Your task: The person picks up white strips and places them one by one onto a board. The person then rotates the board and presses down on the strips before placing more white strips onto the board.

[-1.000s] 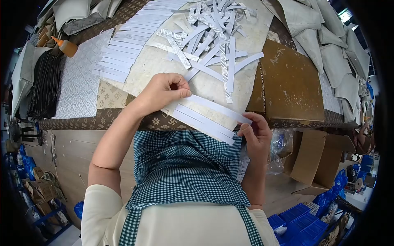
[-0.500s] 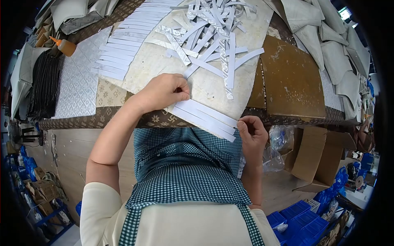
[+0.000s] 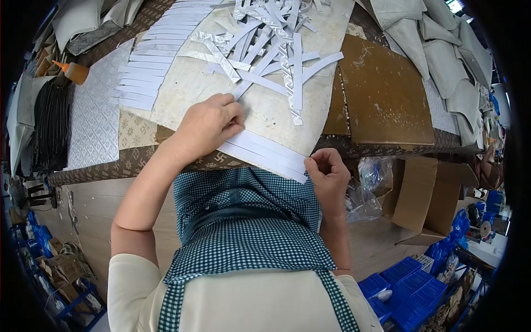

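My left hand (image 3: 213, 124) pinches the left end of a white strip (image 3: 276, 146), the uppermost of several lying side by side at the board's near edge. My right hand (image 3: 327, 169) holds that strip's right end between thumb and fingers. Under the strips is a pale, stained board (image 3: 191, 83). Farther up on it lies a loose pile of white and silver-patterned strips (image 3: 265, 50). Along the board's left side runs a long row of white strips (image 3: 144, 72).
An orange glue bottle (image 3: 74, 72) and a dark stack (image 3: 51, 127) are at the left. A brown board (image 3: 384, 94) lies right, beside folded pale sheets (image 3: 451, 66). Below the table are an open cardboard box (image 3: 417, 193) and blue bins (image 3: 406, 288).
The held strip has come down from above the other strips to lie close beside them. Both hands moved with it, and the whole view has shifted slightly.
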Available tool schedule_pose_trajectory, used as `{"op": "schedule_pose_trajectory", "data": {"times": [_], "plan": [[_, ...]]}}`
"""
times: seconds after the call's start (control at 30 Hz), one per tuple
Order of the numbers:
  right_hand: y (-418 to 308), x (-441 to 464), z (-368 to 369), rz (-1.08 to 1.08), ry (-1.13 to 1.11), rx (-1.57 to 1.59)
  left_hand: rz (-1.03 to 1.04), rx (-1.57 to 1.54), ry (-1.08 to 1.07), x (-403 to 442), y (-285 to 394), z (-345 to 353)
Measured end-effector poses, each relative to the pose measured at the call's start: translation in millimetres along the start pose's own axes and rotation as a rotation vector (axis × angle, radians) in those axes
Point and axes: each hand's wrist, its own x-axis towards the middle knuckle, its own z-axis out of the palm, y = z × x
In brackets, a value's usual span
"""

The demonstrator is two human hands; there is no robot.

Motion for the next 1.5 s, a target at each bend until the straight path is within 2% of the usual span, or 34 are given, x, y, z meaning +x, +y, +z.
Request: {"op": "schedule_pose_trajectory", "data": {"times": [0.03, 0.1, 0.2, 0.37, 0.5, 0.7, 0.77, 0.83, 0.87, 1.0, 1.1, 1.2, 1.3, 1.43, 1.5], "plan": [[0, 1, 0, 0.002, -0.001, -0.033, 0.061, 0.017, 0.040, -1, 1, 2], [1, 4, 1, -0.130, 0.046, -0.053, 0.182, 0.053, 0.125, -2, 2, 7], [-13, 16, 1, -0.301, 0.102, -0.141, 0.230, 0.089, 0.080, -5, 4, 11], [-28, 69, 20, -0.586, 0.150, -0.447, 0.177, -0.064, 0.080, 2, 4, 6], [-36, 104, 39, -0.442, 0.105, -0.705, 0.084, -0.101, 0.151, 5, 3, 0], [-44, 118, 36, -0.140, 0.006, -0.583, -0.046, -0.281, 0.196, 5, -6, -3], [-36, 113, 34, -0.290, 0.072, -0.458, -0.118, -0.342, 0.207, 11, -6, -6], [-32, 100, 28, -0.451, 0.139, -0.322, -0.140, -0.550, 0.350, 18, -11, 0], [-35, 91, 23, -0.513, 0.113, -0.302, -0.198, -0.752, 0.343, 21, -9, 0], [-47, 59, 7, -0.486, -0.124, -0.264, -0.136, -1.101, 0.306, 21, -6, -7], [-42, 47, 0, -0.404, -0.167, -0.236, -0.183, -0.964, 0.296, 17, -8, -4], [-31, 40, -2, -0.341, -0.141, -0.225, -0.312, -1.140, 0.153, 7, -7, -12], [-27, 34, -1, -0.342, -0.117, -0.178, -0.372, -1.154, -0.008, 0, -12, -18], [-26, 33, 1, -0.263, -0.115, -0.169, -0.410, -0.969, -0.031, -1, -20, -6], [-29, 33, 1, -0.279, -0.102, -0.183, -0.321, -0.703, 0.055, 0, -22, 1]]}}
